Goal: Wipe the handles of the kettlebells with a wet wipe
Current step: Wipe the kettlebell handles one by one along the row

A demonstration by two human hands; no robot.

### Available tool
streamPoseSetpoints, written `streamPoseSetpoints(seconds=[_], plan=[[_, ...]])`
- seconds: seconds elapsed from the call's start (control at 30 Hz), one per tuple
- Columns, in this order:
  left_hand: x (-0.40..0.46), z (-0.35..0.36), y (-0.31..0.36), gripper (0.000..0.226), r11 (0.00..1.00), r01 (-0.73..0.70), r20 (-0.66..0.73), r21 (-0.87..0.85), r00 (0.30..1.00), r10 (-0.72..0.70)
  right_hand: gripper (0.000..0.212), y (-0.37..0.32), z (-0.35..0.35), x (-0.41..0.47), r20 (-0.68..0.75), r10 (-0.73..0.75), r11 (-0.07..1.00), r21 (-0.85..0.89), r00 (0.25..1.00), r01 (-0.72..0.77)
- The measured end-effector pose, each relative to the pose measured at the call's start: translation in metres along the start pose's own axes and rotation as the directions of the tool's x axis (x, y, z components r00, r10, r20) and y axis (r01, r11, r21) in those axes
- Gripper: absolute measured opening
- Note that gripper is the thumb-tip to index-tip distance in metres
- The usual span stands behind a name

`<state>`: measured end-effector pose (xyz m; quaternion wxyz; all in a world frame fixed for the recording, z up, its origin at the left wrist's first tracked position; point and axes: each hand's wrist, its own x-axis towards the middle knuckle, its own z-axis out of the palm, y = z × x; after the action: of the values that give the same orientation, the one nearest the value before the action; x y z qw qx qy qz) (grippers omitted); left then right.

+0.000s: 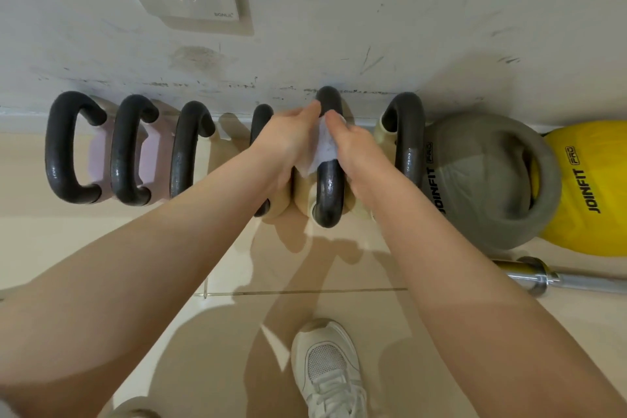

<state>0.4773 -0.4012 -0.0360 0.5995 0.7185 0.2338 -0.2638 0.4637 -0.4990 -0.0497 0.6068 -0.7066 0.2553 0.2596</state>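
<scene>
Room at the grip: both hands meet over one dark grey curved metal kettlebell handle (328, 187) in a row set against the scuffed white wall (339, 44); the handle's far end nearly meets the wall, so little space lies beyond the fingertips.
Left of the grip: another dark handle (260, 125) stands just beside the left hand, partly hidden by it; three more dark handles sit further left, two on pale pink kettlebell bodies (149, 156).
Right of the grip: a dark handle (409, 146) stands just beside the right wrist; past it lie a grey kettlebell marked JOINFIT (488, 180) and a yellow one (590, 187).
Near side of the grip: open beige tiled floor (305, 268), a white mesh trainer (327, 366) and, to the right, a chrome bar end (543, 278).
Wipe: white wet wipe (324, 146), draped over the top of the middle handle between the two hands.
Left hand (288, 139): fingers curled, pinching the wipe's left side against the handle.
Right hand (356, 153): fingers curled, pinching the wipe's right side, thumb tip on the cloth.
Wiped kettlebell: cream body under the hands, upright on the floor.
</scene>
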Motion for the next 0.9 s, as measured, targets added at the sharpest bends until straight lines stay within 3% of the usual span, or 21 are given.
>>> streamPoseSetpoints(seconds=[0.07, 0.17, 0.3, 0.37, 0.43, 0.53, 0.6, 0.73, 0.9], plan=[[0.003, 0.002, 0.001, 0.029, 1.000, -0.024, -0.012, 0.002, 1.000, 0.024, 0.043, 0.007, 0.002, -0.003, 0.034, -0.042, 0.992, 0.118, 0.999, 0.037], [0.001, 0.001, 0.001, 0.029, 0.974, -0.127, -0.024, 0.185, 0.991, 0.134, 0.032, 0.038, -0.001, -0.015, 0.110, -0.072, 0.990, 0.126, 0.991, 0.058], [-0.003, 0.001, -0.008, 0.021, 0.980, -0.118, 0.086, 0.159, 0.991, 0.105, 0.017, 0.078, -0.002, -0.026, 0.124, -0.188, 0.976, 0.135, 0.974, 0.171], [-0.007, 0.002, -0.014, 0.019, 0.976, -0.118, 0.115, 0.185, 0.989, 0.098, 0.023, 0.094, 0.005, -0.033, 0.058, -0.282, 0.958, 0.061, 0.958, 0.279], [-0.008, 0.002, -0.022, 0.031, 0.963, -0.134, 0.117, 0.234, 0.987, 0.109, 0.032, 0.110, 0.014, -0.040, -0.037, -0.350, 0.936, -0.058, 0.936, 0.348], [-0.013, -0.003, -0.026, 0.036, 0.947, -0.154, 0.129, 0.283, 0.984, 0.121, 0.050, 0.129, 0.026, -0.039, -0.143, -0.410, 0.895, -0.255, 0.901, 0.366], [-0.014, -0.006, -0.026, 0.031, 0.941, -0.164, 0.142, 0.295, 0.982, 0.126, 0.052, 0.132, 0.030, -0.035, -0.163, -0.401, 0.901, -0.247, 0.902, 0.356], [-0.013, -0.004, -0.029, 0.026, 0.950, -0.178, 0.118, 0.256, 0.981, 0.152, 0.052, 0.122, 0.035, -0.039, -0.214, -0.378, 0.925, -0.049, 0.900, 0.377], [-0.017, -0.004, -0.029, 0.025, 0.967, -0.155, 0.100, 0.201, 0.985, 0.137, 0.064, 0.113, 0.043, -0.044, -0.217, -0.470, 0.882, -0.137, 0.855, 0.450]])
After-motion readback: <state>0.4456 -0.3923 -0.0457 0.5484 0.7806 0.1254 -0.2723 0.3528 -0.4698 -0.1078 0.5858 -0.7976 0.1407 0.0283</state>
